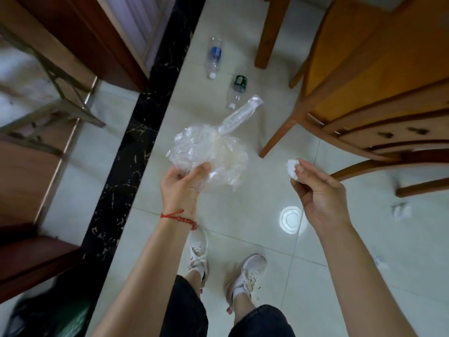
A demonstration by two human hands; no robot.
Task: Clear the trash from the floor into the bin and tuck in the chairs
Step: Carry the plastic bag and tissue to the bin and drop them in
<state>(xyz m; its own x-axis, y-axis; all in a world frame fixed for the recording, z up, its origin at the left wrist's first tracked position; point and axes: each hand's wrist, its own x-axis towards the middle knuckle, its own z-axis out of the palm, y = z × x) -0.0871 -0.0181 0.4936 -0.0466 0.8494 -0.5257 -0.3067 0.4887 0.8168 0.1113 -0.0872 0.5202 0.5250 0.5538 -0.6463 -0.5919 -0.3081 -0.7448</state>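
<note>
A crumpled clear plastic bag (pixel 209 156) is gripped at its lower edge by the left hand (pixel 181 183), fingers curled round the film. A wad of white tissue (pixel 293 168) is pinched between thumb and fingertips of the right hand (pixel 320 193). Both items should be carried together to the bin (pixel 48 314), seemingly the dark bag behind and left of the left hand. Two bottles (pixel 214 57) lie ahead of the hands, and a plastic lid (pixel 290 218) and further tissue scraps (pixel 401 211) near the right hand; these are to be collected afterwards.
</note>
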